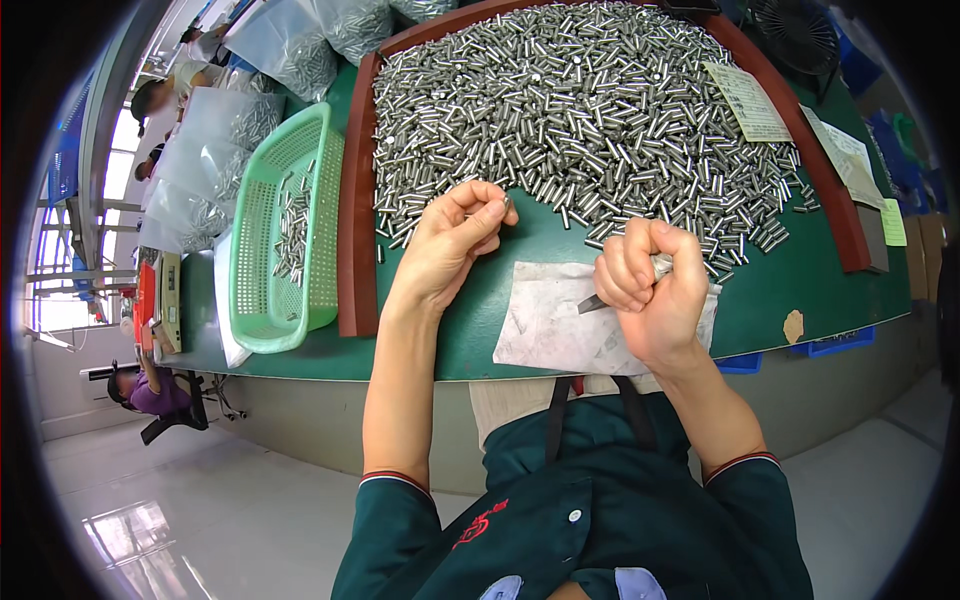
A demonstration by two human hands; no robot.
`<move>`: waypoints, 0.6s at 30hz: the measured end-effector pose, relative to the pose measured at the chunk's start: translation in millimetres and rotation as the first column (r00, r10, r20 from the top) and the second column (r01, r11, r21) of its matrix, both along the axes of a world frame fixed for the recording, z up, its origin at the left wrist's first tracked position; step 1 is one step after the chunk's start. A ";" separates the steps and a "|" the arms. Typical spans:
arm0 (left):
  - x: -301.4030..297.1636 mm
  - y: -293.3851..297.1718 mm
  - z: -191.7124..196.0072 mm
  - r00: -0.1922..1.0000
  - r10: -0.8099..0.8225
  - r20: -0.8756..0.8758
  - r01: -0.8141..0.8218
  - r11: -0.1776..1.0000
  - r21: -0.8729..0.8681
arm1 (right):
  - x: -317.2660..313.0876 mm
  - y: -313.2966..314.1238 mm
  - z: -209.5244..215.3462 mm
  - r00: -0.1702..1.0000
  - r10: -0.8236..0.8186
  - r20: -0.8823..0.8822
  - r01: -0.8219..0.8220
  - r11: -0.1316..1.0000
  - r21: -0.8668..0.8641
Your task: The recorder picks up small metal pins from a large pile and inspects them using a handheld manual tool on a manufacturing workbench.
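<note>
Rails [357, 220] likely stop pins [560, 110] rolling off the surface's [765, 290] far edge; left hand [450, 235] pinches one, right hand [655, 295] clenches a dark strip [591, 304].

The left forearm [402, 385] and right forearm [712, 405] reached forward. The left hand [452, 238] curled inward, thumb and index finger pinched; the right hand [652, 290] was clenched in a fist.

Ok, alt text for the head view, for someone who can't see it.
The left hand pinches a small metal piece and the right hand grips a dark object above a green table. Beyond, a brown frame borders heaped metal pins; a green basket at left holds more.
</note>
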State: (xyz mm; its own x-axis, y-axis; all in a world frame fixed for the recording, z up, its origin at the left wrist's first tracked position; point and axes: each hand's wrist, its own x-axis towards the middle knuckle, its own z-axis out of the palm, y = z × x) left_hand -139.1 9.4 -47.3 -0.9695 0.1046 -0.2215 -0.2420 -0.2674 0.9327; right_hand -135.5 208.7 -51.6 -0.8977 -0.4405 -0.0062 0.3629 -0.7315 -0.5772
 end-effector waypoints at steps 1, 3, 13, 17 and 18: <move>0.6 0.5 0.5 1.000 -0.001 0.001 0.001 0.998 -0.065 | 0.0 -0.2 -0.5 1.000 0.001 0.003 -0.001 1.000 0.001; 4.9 6.0 2.3 0.999 0.011 -0.036 -0.020 0.963 -0.268 | 1.0 -0.2 -1.2 1.000 0.002 0.004 -0.002 1.000 -0.001; 61.4 60.3 9.4 0.948 -0.179 -0.264 -0.139 0.512 -0.847 | -4.7 -0.1 -1.6 1.000 -0.013 -0.027 0.011 0.996 -0.091; 66.4 63.2 -1.4 0.937 -0.141 -0.319 -0.217 0.479 -0.850 | -4.1 -0.3 -2.6 0.998 0.006 -0.069 -0.011 0.997 -0.081; 67.3 64.3 -2.8 0.931 -0.131 -0.340 -0.242 0.472 -0.847 | -3.4 -0.2 -3.3 0.998 0.014 -0.067 -0.019 0.997 -0.077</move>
